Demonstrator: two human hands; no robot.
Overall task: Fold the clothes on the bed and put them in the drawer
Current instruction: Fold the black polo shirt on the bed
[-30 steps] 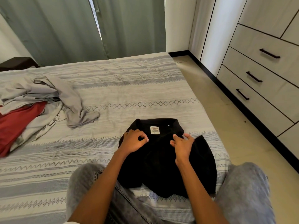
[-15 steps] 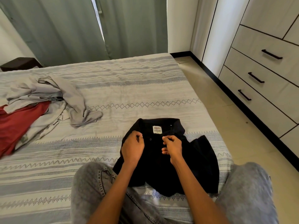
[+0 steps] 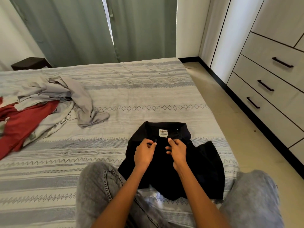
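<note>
Black shirt (image 3: pixel 174 170), white label, hands (image 3: pixel 161 151) pinching

Grey-green curtains (image 3: pixel 82 30) are hung across the upper part of the frame, with a narrow bright gap seen between the two panels. A dark nightstand (image 3: pixel 31 63) is seen at the upper left, beside a white wall (image 3: pixel 13 30). A beige tiled floor (image 3: pixel 230 120) is seen at the right, edged by a black skirting board (image 3: pixel 256 112). Grey jeans (image 3: pixel 97 186) are seen at the bottom of the frame.
</note>
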